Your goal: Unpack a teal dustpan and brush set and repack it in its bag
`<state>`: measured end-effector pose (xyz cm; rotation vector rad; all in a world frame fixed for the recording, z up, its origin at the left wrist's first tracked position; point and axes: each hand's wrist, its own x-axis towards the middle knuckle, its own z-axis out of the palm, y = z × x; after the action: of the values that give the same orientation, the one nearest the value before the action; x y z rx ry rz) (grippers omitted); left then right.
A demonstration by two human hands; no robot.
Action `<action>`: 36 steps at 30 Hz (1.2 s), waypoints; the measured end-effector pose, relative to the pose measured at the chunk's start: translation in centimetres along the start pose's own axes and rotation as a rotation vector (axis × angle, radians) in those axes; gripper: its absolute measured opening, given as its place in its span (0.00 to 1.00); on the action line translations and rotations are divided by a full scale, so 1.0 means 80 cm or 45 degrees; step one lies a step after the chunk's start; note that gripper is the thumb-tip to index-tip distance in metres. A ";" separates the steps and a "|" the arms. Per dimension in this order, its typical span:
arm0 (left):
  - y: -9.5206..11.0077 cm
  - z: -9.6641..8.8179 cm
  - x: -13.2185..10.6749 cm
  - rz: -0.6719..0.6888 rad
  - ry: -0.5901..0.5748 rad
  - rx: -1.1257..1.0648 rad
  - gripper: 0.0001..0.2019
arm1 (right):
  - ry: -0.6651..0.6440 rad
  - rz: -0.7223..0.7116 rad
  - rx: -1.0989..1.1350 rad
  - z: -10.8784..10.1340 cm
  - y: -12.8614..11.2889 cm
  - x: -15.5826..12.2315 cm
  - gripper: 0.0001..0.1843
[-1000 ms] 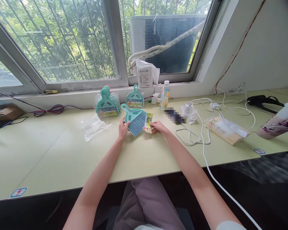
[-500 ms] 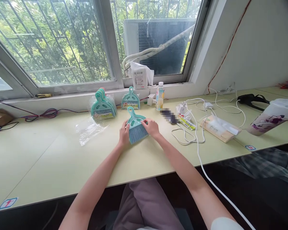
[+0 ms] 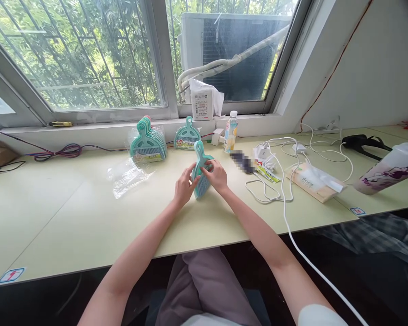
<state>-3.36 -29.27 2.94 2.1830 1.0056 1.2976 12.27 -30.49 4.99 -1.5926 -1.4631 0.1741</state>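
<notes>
A small teal brush with its dustpan (image 3: 201, 172) stands tilted on edge above the pale green desk (image 3: 88, 217), handle up. My left hand (image 3: 184, 186) grips its left side and my right hand (image 3: 217, 175) grips its right side, fingers wrapped on it. Behind it, a stack of the same teal sets in a clear bag (image 3: 148, 144) leans by the window sill. A single labelled set (image 3: 187, 136) stands to the right of that stack. A yellow paper label (image 3: 267, 173) lies on the desk to the right.
An empty clear plastic bag (image 3: 127, 176) lies left of my hands. A small bottle (image 3: 230, 132), white chargers with cables (image 3: 282, 181), a tissue pack (image 3: 313, 182) and a lidded cup on its side (image 3: 391, 170) fill the right. Coloured wires (image 3: 59, 151) run along the sill.
The paper label left the brush set and now lies to the right. Both hands then lifted the set from flat on the desk to standing on edge.
</notes>
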 end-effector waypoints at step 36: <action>-0.101 -0.084 0.035 -0.677 -0.129 1.067 0.15 | -0.421 0.224 -0.756 -0.028 0.081 0.027 0.15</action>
<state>-11.43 -21.93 2.57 2.1976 2.1763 0.5454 18.94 -28.92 2.75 -2.2599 -1.7271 0.1110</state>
